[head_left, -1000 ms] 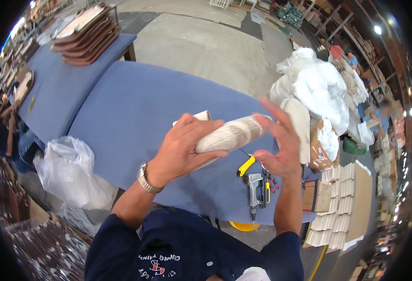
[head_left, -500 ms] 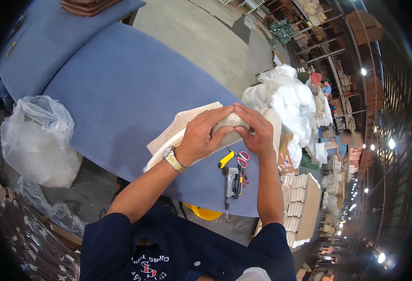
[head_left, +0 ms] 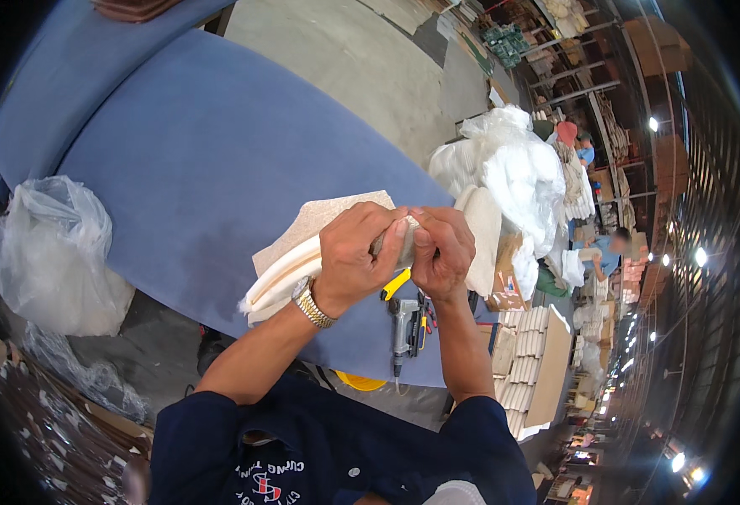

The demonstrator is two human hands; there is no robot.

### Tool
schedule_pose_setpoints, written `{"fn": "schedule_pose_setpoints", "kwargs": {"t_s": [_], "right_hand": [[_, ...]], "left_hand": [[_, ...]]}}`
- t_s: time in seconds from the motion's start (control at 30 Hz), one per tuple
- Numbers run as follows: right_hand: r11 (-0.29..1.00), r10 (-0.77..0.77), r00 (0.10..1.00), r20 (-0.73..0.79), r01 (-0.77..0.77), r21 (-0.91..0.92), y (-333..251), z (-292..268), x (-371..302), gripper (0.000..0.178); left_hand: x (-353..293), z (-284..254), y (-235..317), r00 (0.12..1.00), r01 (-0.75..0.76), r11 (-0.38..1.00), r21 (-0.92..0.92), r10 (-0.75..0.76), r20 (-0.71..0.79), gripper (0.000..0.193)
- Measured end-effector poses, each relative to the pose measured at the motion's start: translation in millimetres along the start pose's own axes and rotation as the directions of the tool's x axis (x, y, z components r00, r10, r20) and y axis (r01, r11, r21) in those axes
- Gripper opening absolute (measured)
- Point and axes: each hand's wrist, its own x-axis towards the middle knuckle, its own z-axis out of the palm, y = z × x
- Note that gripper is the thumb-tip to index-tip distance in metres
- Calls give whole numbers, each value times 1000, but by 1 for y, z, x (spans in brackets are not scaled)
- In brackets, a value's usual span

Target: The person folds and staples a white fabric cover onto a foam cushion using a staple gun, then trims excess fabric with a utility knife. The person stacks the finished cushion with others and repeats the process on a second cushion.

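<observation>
Both my hands are pinching beige fabric over the end of a curved padded piece, thumbs pressed close together. My left hand (head_left: 355, 254) has its fingers folded on the fabric edge, and my right hand (head_left: 443, 252) grips it opposite. Out past my left hand runs the white padding (head_left: 287, 276) of this piece, a tan strip along it. Beige fabric (head_left: 315, 220) lies flat behind it on the table. Below my hands are a yellow utility knife (head_left: 396, 284), a grey air tool (head_left: 403, 324) and pliers (head_left: 424, 326). My right forearm partly covers the tools there.
The blue-covered table (head_left: 210, 143) stretches to the far left. A clear plastic bag (head_left: 54, 261) stands by its left edge. At right are another cream padded piece (head_left: 481, 240), a plastic-wrapped white bundle (head_left: 517, 168) and stacked white pieces (head_left: 514, 362). A person (head_left: 611, 252) is farther off.
My hands have gone from cupping the rounded fabric end to pinching it, fingertips drawn together. The padded piece has shifted slightly left and nearer. The red-handled scissors are now hidden behind my right hand.
</observation>
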Motion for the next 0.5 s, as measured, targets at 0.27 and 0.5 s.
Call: {"fn": "schedule_pose_setpoints", "kwargs": {"t_s": [0.27,0.5], "right_hand": [[966,202,968,148,-222,130,-15,-4,21,7],[647,438,854,282,-517,561,-21,25,34,24]], "left_hand": [[2,-6,14,975,220,972,-87,-218,35,18],[2,-56,31,954,242,968,-61,-226,199,24]]}}
